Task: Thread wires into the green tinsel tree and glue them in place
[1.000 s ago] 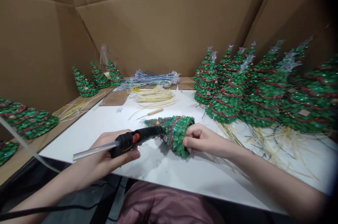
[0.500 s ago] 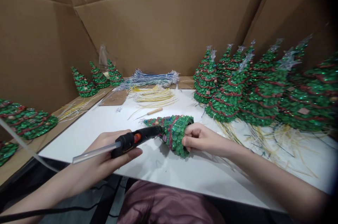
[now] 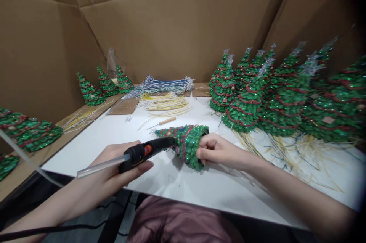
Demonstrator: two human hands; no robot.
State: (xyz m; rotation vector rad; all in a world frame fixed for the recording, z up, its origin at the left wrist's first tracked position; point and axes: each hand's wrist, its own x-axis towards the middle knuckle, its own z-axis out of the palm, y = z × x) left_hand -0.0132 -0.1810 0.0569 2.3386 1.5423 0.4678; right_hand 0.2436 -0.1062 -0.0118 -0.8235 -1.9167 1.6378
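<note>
My left hand (image 3: 121,166) is closed around a black hot glue gun (image 3: 145,150) with an orange part on its body. A clear glue stick (image 3: 103,166) sticks out of the back of it. The gun's nozzle end meets the side of a small green Christmas tree (image 3: 190,147), which lies on its side with the tip to the left. Red garland winds round this tree. At its open, dark base my right hand (image 3: 211,149) grips the rim, thumb outside and the curled fingertips partly hidden.
Several decorated trees with clear stars (image 3: 265,98) stand at the right, with loose yellow wires (image 3: 294,155) before them. A wooden-handled awl (image 3: 167,120), yellow wires (image 3: 164,103) and a blue-white wire bundle (image 3: 168,84) lie behind. More trees (image 3: 90,88) stand at left. Cardboard walls (image 3: 177,33) enclose the table.
Almost nothing differs. The glue gun and my left hand have shifted very slightly left, while the tree and my right hand stay in place.
</note>
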